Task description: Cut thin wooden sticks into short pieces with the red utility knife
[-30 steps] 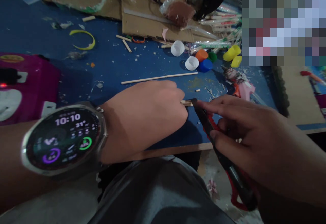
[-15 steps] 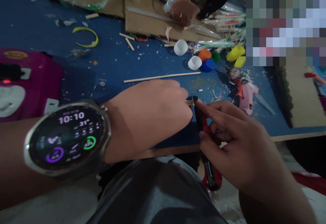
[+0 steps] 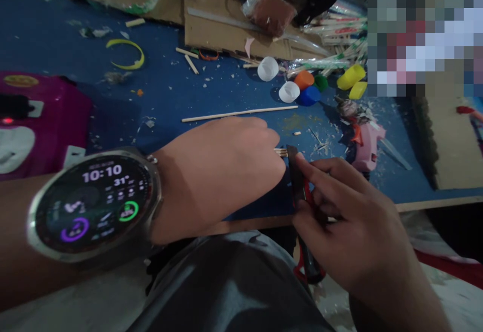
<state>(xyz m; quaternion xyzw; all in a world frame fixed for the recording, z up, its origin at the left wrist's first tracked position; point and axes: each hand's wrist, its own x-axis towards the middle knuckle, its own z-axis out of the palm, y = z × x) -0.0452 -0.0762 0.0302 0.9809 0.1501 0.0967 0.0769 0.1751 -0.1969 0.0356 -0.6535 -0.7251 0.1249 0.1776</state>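
Note:
My left hand (image 3: 222, 166), with a watch (image 3: 96, 206) on its wrist, is closed round thin wooden sticks (image 3: 280, 152); only their ends show past the fingers. In my right hand (image 3: 347, 211) is a black and red cutter (image 3: 298, 181), gripped between thumb and fingers. The cutter's dark upper end is right at the stick ends, beside my left fist. One long stick (image 3: 239, 113) lies on the blue table just beyond my left hand.
A magenta box (image 3: 71, 115) stands at the left. Bottle caps (image 3: 290, 92) sit beyond my hands, near cardboard (image 3: 211, 35) and wrapped sticks (image 3: 339, 30). A pink glue gun (image 3: 366, 146) lies to the right, with scraps and a yellow ring (image 3: 141, 58) on the table.
The cutter has turned slightly in my right hand, so its upper end shows a broader dark face. My left hand stays closed round the sticks, nearly unmoved.

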